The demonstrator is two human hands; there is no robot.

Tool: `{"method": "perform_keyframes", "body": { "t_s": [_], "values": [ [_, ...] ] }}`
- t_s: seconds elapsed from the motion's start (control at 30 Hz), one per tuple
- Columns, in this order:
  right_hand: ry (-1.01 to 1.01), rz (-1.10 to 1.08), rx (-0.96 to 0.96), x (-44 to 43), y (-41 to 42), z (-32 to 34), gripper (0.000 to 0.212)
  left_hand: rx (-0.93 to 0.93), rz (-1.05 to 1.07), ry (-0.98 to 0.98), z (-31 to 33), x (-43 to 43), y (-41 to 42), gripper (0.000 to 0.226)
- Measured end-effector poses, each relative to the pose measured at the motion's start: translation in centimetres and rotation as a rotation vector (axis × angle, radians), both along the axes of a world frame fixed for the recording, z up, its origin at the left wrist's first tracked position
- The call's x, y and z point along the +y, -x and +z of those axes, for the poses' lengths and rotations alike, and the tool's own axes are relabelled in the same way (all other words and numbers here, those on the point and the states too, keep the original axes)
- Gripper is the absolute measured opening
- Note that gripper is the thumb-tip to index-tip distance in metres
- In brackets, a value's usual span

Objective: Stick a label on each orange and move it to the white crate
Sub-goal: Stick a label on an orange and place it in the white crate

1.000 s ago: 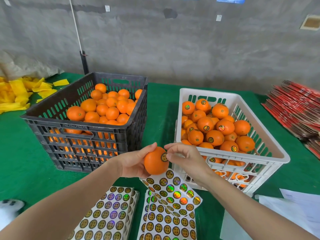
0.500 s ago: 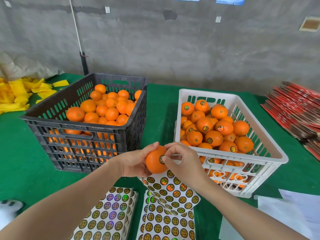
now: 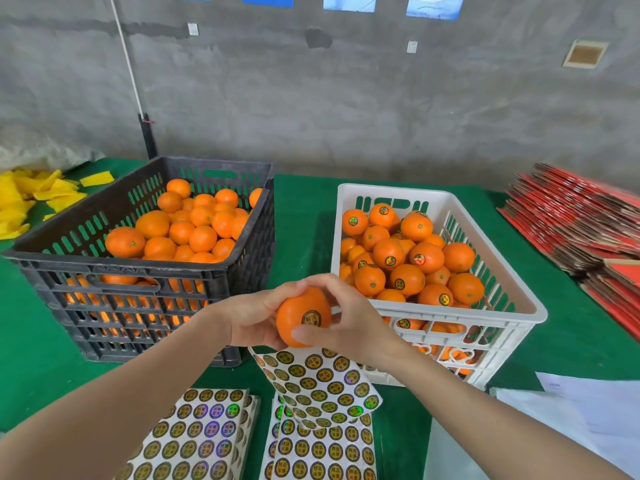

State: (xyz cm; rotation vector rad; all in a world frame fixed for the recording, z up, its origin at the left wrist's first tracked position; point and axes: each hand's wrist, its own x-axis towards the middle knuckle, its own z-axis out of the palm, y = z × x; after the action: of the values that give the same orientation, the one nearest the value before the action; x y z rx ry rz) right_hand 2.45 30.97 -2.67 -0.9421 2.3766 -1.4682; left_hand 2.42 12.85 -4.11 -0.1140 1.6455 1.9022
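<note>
Both hands hold one orange above the sticker sheets, between the two crates. My left hand cups it from the left. My right hand wraps it from the right, thumb on its lower front. A round gold label sits on the orange's front. The white crate at right holds several labelled oranges. The black crate at left holds several unlabelled oranges. A loose sticker sheet hangs below my hands.
Two stacks of sticker sheets lie on the green table near me. White papers lie at right front. Red flat cartons are piled at far right, yellow wrappers at far left. A grey wall stands behind.
The orange has turned so the label now faces me. My right hand has shifted from pressing the label with its fingertips to wrapping around the orange.
</note>
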Motion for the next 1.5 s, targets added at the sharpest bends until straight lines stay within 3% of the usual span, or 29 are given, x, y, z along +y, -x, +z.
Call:
{"method": "perform_keyframes", "body": {
  "t_s": [0.1, 0.17, 0.2, 0.27, 0.33, 0.4, 0.53, 0.67, 0.7, 0.77, 0.83, 0.87, 0.93, 1.03, 1.1, 1.27, 1.37, 1.47, 1.5],
  "values": [
    [0.142, -0.041, -0.040, 0.6, 1.3, 1.3, 0.051, 0.017, 0.013, -0.003, 0.6, 0.5, 1.1, 0.098],
    [0.318, -0.176, -0.102, 1.2, 3.8, 1.9, 0.050, 0.016, 0.044, 0.037, 1.3, 0.5, 1.7, 0.094],
    [0.340, -0.286, -0.095, 1.5, 5.7, 2.0, 0.050, 0.041, 0.062, 0.071, 1.6, 0.5, 1.8, 0.081],
    [0.212, -0.477, -0.047, 2.0, 9.9, 1.9, 0.054, 0.133, 0.087, 0.122, 1.8, 0.4, 1.9, 0.037],
    [-0.026, -0.552, -0.018, 2.2, 13.6, 0.8, 0.063, 0.189, 0.130, 0.180, 1.8, 0.4, 1.9, 0.012],
    [-0.226, -0.549, 0.029, 2.1, 16.2, -0.9, 0.066, 0.216, 0.192, 0.269, 1.9, 0.4, 2.0, 0.015],
    [-0.392, -0.479, 0.168, 1.1, 18.2, -3.2, 0.060, 0.204, 0.179, 0.271, 2.3, -0.1, 1.9, 0.027],
    [-0.699, -0.439, 0.296, 0.7, 18.3, -2.9, 0.061, 0.196, 0.166, 0.294, 2.4, -0.6, 1.7, 0.016],
    [-0.665, -0.451, 0.326, 0.7, 17.7, -2.1, 0.060, 0.187, 0.181, 0.304, 2.5, -0.7, 1.7, 0.013],
    [-0.371, -0.443, 0.448, 0.4, 15.3, -0.4, 0.042, 0.175, 0.194, 0.330, 2.6, -0.9, 1.7, 0.011],
    [-0.037, -0.294, 0.475, 0.2, 12.0, 1.1, 0.021, 0.174, 0.191, 0.357, 2.8, -1.0, 1.8, 0.010],
    [0.029, -0.177, 0.425, 0.1, 10.1, 1.6, 0.016, 0.183, 0.192, 0.370, 2.8, -0.8, 1.8, 0.011],
    [-0.070, 0.024, 0.284, -0.5, 7.1, 2.0, 0.030, 0.221, 0.194, 0.401, 2.9, -0.4, 2.0, 0.016],
    [-0.305, 0.106, 0.138, -1.3, 6.1, 1.3, 0.070, 0.300, 0.189, 0.470, 3.0, 0.8, 2.1, 0.019],
    [-0.277, 0.065, 0.107, -1.4, 6.4, 1.1, 0.072, 0.310, 0.188, 0.484, 3.3, 1.1, 2.0, 0.011],
    [-0.172, -0.035, 0.032, -0.7, 6.4, 0.6, 0.063, 0.226, 0.154, 0.437, 4.0, -0.1, 1.6, 0.019],
    [-0.228, -0.127, 0.198, -0.9, 5.4, 0.4, 0.058, 0.203, 0.278, 0.477, 3.3, 0.1, 1.4, 0.010],
    [-0.184, -0.254, 0.643, -1.4, 3.6, -0.5, 0.028, 0.134, 0.390, 0.369, 2.7, 0.3, 1.4, 0.010],
    [-0.153, -0.257, 0.677, -1.7, 3.0, -0.8, 0.018, 0.124, 0.418, 0.339, 2.6, 0.4, 1.4, 0.010]
  ]
}}
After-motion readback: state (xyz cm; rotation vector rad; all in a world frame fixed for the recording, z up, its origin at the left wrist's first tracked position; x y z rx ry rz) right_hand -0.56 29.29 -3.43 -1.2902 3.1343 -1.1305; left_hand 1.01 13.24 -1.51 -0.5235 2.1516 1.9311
